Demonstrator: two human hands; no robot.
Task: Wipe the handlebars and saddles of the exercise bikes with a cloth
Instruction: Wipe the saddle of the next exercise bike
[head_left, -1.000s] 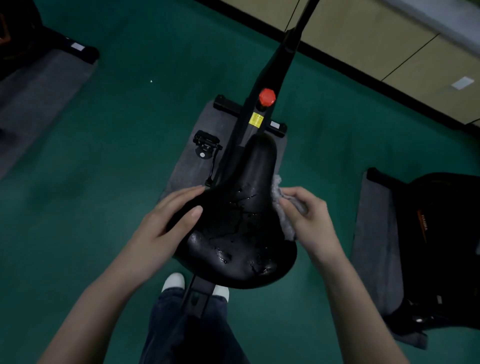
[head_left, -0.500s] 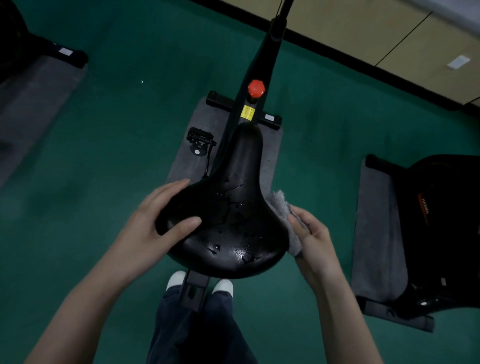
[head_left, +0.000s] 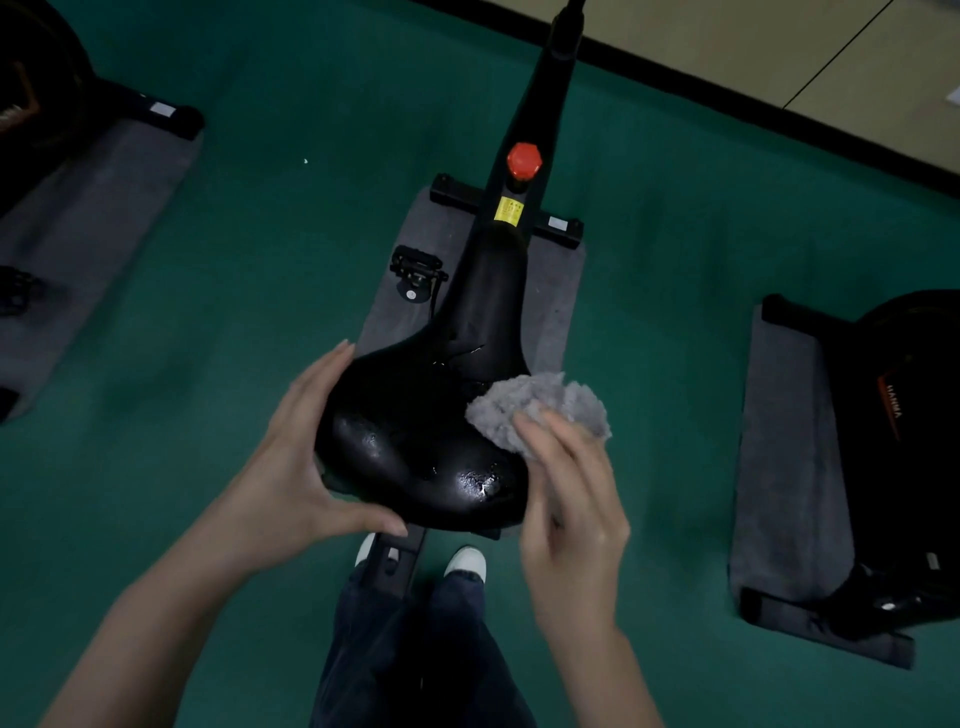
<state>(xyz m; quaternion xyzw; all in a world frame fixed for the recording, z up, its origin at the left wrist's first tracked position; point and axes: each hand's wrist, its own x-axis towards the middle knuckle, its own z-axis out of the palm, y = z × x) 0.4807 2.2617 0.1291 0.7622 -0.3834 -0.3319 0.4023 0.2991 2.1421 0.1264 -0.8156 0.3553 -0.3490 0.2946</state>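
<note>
A black exercise-bike saddle (head_left: 415, 431) fills the middle of the view, its surface wet and shiny. My left hand (head_left: 296, 457) grips its left rear edge, fingers along the side and thumb under the back. My right hand (head_left: 571, 499) presses a grey fluffy cloth (head_left: 540, 410) onto the saddle's right side, fingers spread over the cloth. The bike's frame (head_left: 540, 119) with a red knob (head_left: 523, 160) runs away toward the top. The handlebars are out of view.
The bike stands on a grey mat (head_left: 556, 291) on green floor, a pedal (head_left: 415, 273) at its left. Another bike on a mat (head_left: 789, 441) is at the right; a third mat (head_left: 88, 192) lies at the left. My shoes (head_left: 467, 564) are below the saddle.
My right hand has brought the cloth from the saddle's right edge up onto its top right. My left hand has slid from the top to the saddle's left rear edge.
</note>
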